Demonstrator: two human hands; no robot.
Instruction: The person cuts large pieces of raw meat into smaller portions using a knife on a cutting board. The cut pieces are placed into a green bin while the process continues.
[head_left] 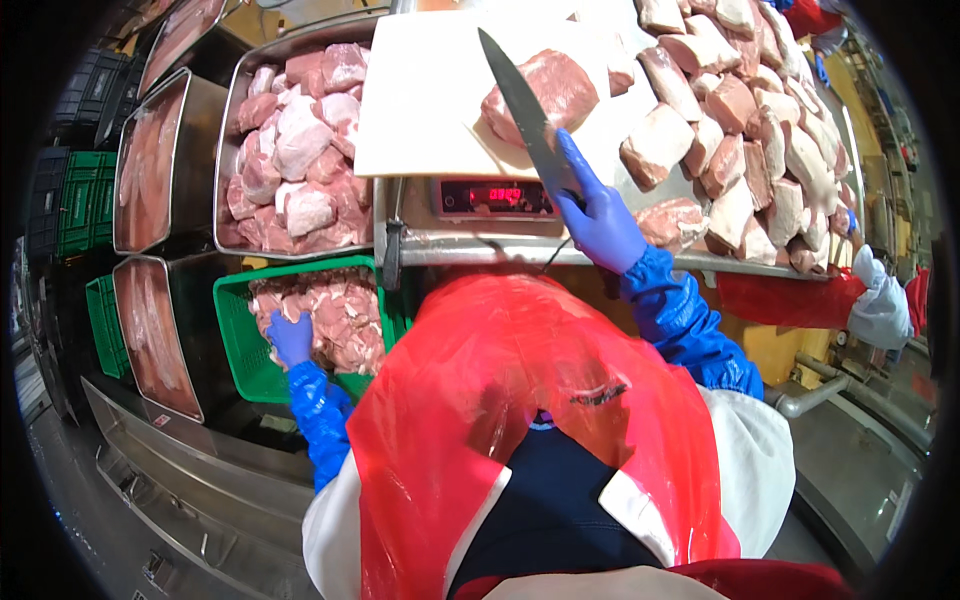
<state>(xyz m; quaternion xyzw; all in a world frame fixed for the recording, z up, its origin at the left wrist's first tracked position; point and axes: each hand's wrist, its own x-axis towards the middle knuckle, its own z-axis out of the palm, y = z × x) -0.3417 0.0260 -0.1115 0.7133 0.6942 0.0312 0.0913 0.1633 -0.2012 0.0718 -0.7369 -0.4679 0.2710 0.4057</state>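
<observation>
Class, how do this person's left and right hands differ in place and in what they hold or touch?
The right hand grips a knife; no tool shows in the left hand.
The right hand is beside the scale; the left hand is at the meat in the green crate.
Both have purple-blue gloves and blue sleeves.

Cutting board (420, 85): one. On it, meat lump (565, 92): one; above it, knife (517, 92): one. At its near edge, scale (497, 198): one; right hand (600, 215): one. Near left of it, green basket (231, 340): one; left hand (292, 338): one. Left of it, wide tray (224, 160): one; farther left, narrow trays (202, 140): at least three. Right of it, meat pieces (730, 105): dozens, overlapping.
</observation>
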